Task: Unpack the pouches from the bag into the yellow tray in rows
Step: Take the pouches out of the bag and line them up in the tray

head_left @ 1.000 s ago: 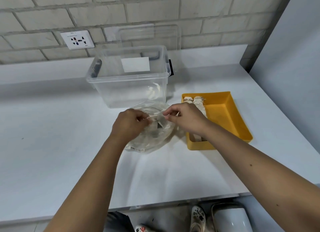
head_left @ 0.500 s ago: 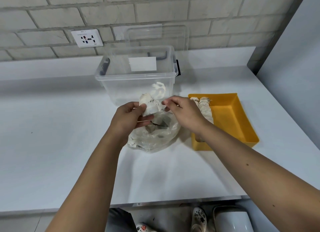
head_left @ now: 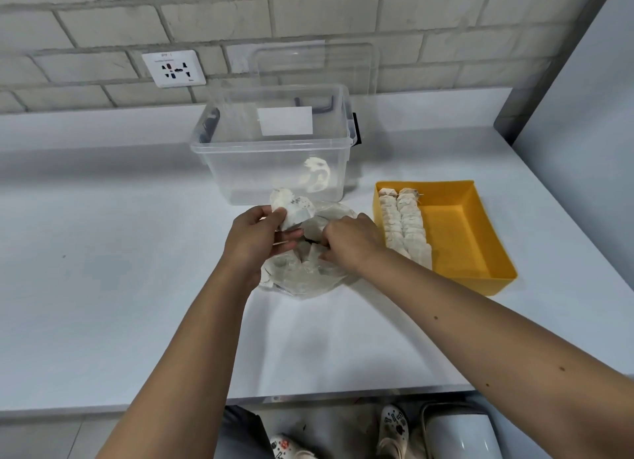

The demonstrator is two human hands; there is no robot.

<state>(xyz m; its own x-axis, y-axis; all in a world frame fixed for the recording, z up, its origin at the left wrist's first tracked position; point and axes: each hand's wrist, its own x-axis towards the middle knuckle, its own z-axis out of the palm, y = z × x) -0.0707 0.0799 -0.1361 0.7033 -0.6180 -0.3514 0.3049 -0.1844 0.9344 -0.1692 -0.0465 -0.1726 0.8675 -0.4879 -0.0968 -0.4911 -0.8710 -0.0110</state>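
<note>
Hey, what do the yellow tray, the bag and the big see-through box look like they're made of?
The rectangular yellow tray looks like rigid matte plastic: even colour, thin straight walls. The crumpled clear bag seems thin glossy plastic film: it wrinkles and the pouches show through. The large transparent storage box is probably hard smooth plastic: stiff walls, see-through.

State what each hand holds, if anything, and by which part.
The left hand pinches a pouch by its lower end. The right hand curls its fingers inside the bag; what they hold cannot be told.
</note>
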